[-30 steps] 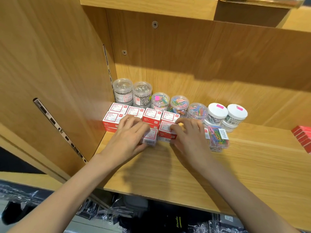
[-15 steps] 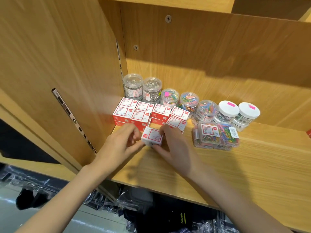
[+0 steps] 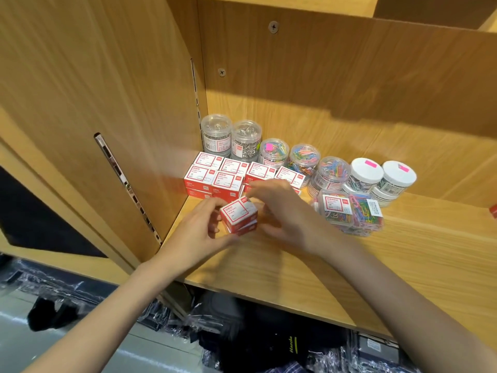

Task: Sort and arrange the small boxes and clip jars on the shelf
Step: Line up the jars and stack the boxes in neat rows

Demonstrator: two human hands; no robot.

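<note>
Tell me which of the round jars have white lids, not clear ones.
The two jars at the right end of the back row have white lids with pink stickers; the other five jars have clear tops.
</note>
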